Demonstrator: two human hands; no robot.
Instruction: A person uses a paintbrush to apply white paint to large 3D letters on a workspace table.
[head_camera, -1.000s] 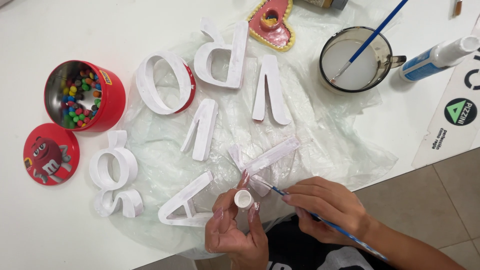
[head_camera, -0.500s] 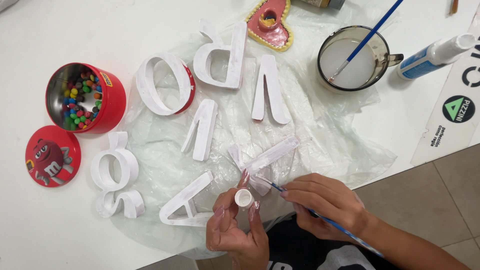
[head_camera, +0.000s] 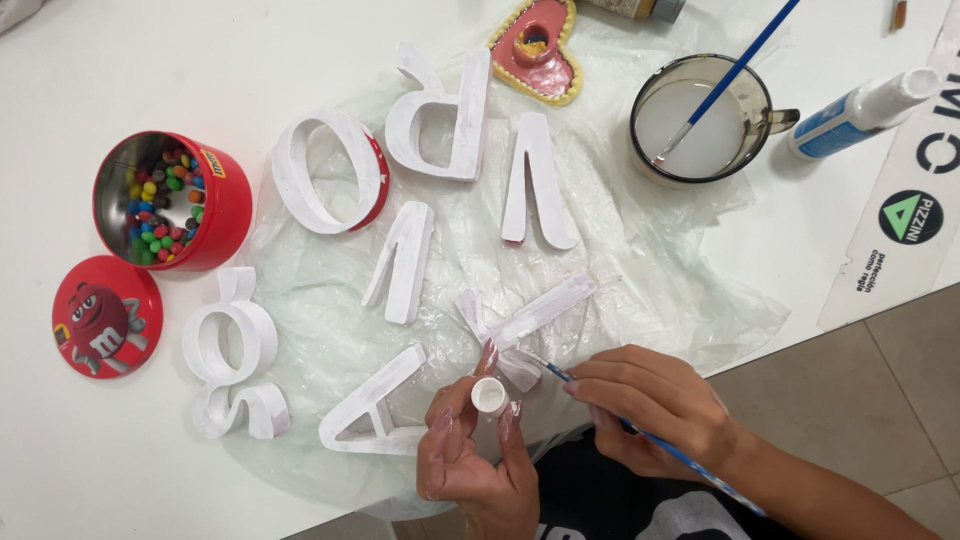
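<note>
Little has changed over the last sec: both hands sit in the same spot at 6 o'clock, and the view has drifted only slightly, so the paint work looks mid-step, not finished. Left hand (head_camera: 470, 455) has its fingers closed round a small white paint pot (head_camera: 489, 393), held upright w/ the open mouth facing up. Right hand (head_camera: 655, 400) is pinched shut on a thin blue paintbrush (head_camera: 640, 437), bristle tip just beside the pot at its 2 o'clock, near a white X-shaped letter (head_camera: 530, 320). Other white block letters (an A (head_camera: 370, 405), an O (head_camera: 325, 170), an R (head_camera: 445, 110), more besides) lie spread on a crinkled clear plastic sheet (head_camera: 660, 270) over a white table (head_camera: 120, 60). At 9 o'clock, a red tin of coloured candies (head_camera: 170, 200) and its lid (head_camera: 105, 315); at 1 o'clock, a glass mug of cloudy water (head_camera: 700, 120) w/ a second blue brush in it. Beige tiled floor (head_camera: 880, 400) shows at 4 o'clock.
</note>
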